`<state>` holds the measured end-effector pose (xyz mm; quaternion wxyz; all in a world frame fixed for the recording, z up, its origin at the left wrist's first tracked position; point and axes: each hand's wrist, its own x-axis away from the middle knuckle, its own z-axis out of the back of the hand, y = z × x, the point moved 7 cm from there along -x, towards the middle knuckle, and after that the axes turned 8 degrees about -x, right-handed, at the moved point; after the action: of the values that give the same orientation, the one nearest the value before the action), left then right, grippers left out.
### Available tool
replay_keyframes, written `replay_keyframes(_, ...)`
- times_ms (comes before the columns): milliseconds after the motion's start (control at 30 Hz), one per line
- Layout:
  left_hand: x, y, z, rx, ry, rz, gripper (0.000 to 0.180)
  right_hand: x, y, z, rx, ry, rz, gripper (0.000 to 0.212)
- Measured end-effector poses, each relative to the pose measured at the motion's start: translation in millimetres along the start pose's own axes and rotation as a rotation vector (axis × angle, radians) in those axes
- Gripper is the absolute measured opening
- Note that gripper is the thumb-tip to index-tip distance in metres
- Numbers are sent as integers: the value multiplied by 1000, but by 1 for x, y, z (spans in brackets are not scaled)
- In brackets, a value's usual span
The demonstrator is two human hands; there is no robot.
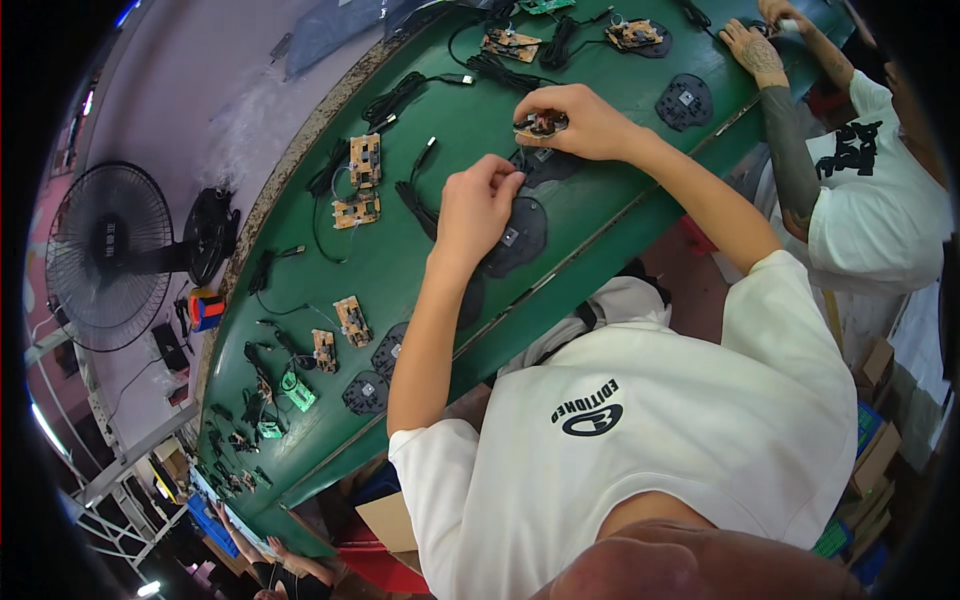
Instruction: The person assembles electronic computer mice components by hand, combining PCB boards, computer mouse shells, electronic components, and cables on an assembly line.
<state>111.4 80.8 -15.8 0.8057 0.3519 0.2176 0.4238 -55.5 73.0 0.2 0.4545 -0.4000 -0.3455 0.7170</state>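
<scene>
A small circuit board (541,125) with dark and reddish parts on it is held just above the green table (600,215), near its far middle part. The right hand (580,120) grasps this board: the thumb and the first fingers are closed around its edges, and the other fingers are curled above it. A thin black wire (522,152) goes down from the board toward the left hand (478,205). The left hand is just beside and below the board, with the fingertips pinched together on the wire end; I cannot tell exactly what small part is between them.

Directly under both hands lie dark flat plastic plates (520,235), one touching the next, in a row along the near edge of the table. More such plates (368,392) lie further to the left along the same edge. A loose black cable with a plug (418,170) lies just left of the left hand. Two tan circuit boards (362,180) lie near it, one above the other, and other tan boards (350,320) lie further along the table with black cables between them.

At the far right another person's hand (755,50) rests on the table, with a dark round plate (685,100) near it. On the floor to the left, well apart from the table, stands a black fan (105,255).
</scene>
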Motion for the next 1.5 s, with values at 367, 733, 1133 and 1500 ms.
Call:
replay_keyframes(367,6,7,4,-215,94,-260,9,16,7,-6,97,161,87,20)
replay_keyframes(733,2,17,4,-344,86,-298,10,18,12,-8,185,159,107,21)
replay_keyframes(1133,21,44,-33,-1087,-133,-702,9,22,11,-5,147,218,78,21)
replay_keyframes(1500,-14,14,3,-220,-85,-318,11,16,16,-1,108,91,48,18)
